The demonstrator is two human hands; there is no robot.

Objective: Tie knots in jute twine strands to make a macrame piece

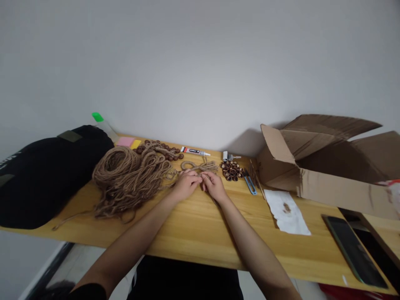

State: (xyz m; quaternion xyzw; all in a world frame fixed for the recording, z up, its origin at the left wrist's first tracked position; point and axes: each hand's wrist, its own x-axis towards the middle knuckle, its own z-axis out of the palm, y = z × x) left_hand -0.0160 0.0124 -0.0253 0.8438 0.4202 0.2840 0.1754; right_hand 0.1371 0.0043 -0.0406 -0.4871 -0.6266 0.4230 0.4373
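Observation:
Over the middle of the wooden table, my left hand (186,184) and my right hand (213,186) nearly meet, fingertips pinched on a thin strand of brown twine. Part of the strand is hidden behind the fingers. Just beyond them lies a twine loop with a bundled tail (208,166). To the left is a big tangled heap of brown twine (125,183) with a coil on top. A row of round dark brown nuts or beads (171,152) borders that heap. Right of my hands sits a cluster of small halved brown shells (231,171).
A glue tube (195,151) lies near the wall. Blue-handled thread snips (250,182) rest beside thin sticks (256,177). An open cardboard box (331,181), a stained white tissue (290,218) and a phone (353,248) occupy the right. A black bag (56,179) stands left.

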